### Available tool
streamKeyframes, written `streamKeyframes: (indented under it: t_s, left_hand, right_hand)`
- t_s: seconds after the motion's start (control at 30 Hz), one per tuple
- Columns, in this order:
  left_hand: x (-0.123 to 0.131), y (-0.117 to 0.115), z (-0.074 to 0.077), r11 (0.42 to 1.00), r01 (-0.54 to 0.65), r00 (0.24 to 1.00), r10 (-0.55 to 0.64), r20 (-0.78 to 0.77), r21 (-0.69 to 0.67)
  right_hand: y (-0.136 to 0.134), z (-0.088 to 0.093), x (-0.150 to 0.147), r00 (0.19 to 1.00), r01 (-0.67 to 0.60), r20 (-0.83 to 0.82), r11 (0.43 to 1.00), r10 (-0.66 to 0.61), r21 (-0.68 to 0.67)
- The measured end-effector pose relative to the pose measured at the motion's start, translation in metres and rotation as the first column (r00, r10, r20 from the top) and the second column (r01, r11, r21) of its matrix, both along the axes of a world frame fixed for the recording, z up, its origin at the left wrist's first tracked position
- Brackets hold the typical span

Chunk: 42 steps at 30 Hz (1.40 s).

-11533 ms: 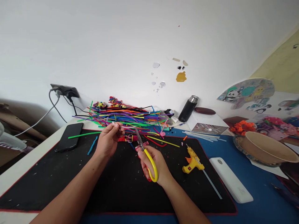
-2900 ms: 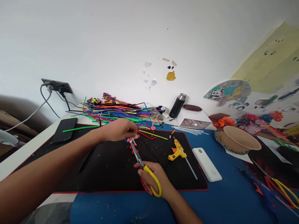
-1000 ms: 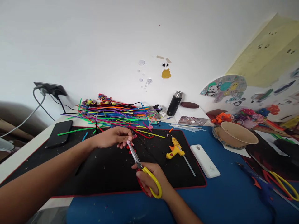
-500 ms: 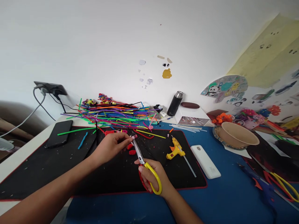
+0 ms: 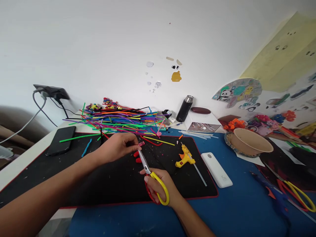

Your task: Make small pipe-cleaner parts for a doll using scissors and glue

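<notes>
1. The small pink piece point(image 5: 141, 144) is at the left hand's point(image 5: 120, 144) fingertips, above the black mat point(image 5: 108, 184); the thumb and fingers pinch it, hiding part of it.
2. The right hand point(image 5: 160, 179) grips the scissors point(image 5: 146, 167) by their red and yellow handles. Their blades look nearly closed, tips right at the pinching fingertips. Trimming seems to be the step in hand; whether a cut has gone through cannot be told.
3. Two red pieces point(image 5: 138, 160) lie on the mat just below the left hand, apparently already shaped and set down.
4. The yellow glue gun point(image 5: 185, 157) lies on the mat to the right, held by neither hand, so no gluing is under way. Glue sticks point(image 5: 198, 134) lie loose beyond it.
5. Farther back on the tabletop point(image 5: 118, 223), a heap of pipe cleaners point(image 5: 123, 119) holds plenty of uncut lengths. Small multicoloured figures point(image 5: 108, 103) behind it look finished. How much work remains on the pink piece is not visible.
</notes>
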<state>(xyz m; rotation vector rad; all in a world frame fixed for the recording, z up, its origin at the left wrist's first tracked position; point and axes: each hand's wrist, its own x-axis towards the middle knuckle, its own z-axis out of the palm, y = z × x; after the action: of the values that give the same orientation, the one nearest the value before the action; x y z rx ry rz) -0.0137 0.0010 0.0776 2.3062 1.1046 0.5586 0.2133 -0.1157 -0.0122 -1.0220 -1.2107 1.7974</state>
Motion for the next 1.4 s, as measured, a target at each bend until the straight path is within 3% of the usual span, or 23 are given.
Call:
streamKeyframes:
  t_s: [0.27,0.37,0.43,0.5,0.63,0.8,0.87,1.0,1.23,1.4]
  left_hand:
    - [-0.001,0.011,0.009,0.987,0.109,0.984,-0.089,-0.156,0.122]
    - [0.002,0.013,0.015,0.996,0.085,0.981,-0.076,-0.18,0.038]
    - [0.004,0.013,0.016,0.992,0.077,0.99,-0.089,-0.111,-0.102]
    - [0.006,0.013,0.014,0.952,0.087,0.996,-0.087,0.013,-0.295]
    - [0.01,0.015,0.006,0.796,0.11,0.983,0.002,0.184,-0.595]
    - [0.015,0.012,-0.008,0.661,0.127,0.939,0.161,0.304,-0.74]
    - [0.017,0.008,-0.014,0.633,0.151,0.931,0.167,0.324,-0.759]
    - [0.016,0.004,-0.023,0.659,0.161,0.907,0.195,0.373,-0.735]
    - [-0.01,0.002,-0.035,0.758,0.036,0.748,0.412,0.52,-0.651]
    - [-0.027,-0.012,-0.038,0.861,-0.03,0.741,0.36,0.567,-0.507]
  right_hand:
    - [0.0,0.002,0.0,0.999,-0.027,0.019,0.999,0.027,-0.02]
    - [-0.001,0.0,0.0,0.999,-0.033,0.036,0.999,0.033,-0.02]
    - [-0.002,-0.002,-0.001,0.998,-0.04,0.049,0.999,0.041,-0.024]
    - [-0.002,-0.002,-0.001,0.997,-0.044,0.057,0.999,0.045,-0.025]
    - [-0.001,0.0,-0.002,0.997,-0.046,0.054,0.999,0.047,-0.019]
    - [-0.003,0.003,0.0,0.993,-0.081,0.084,0.997,0.082,-0.01]
    - [-0.004,0.002,0.001,0.987,-0.108,0.117,0.994,0.108,-0.006]
    - [-0.006,-0.004,0.002,0.986,-0.124,0.12,0.992,0.12,0.022]
    - [-0.005,-0.005,0.005,0.998,-0.063,-0.021,0.997,0.064,0.037]
    - [-0.005,-0.002,0.005,0.998,-0.048,-0.03,0.999,0.049,0.025]
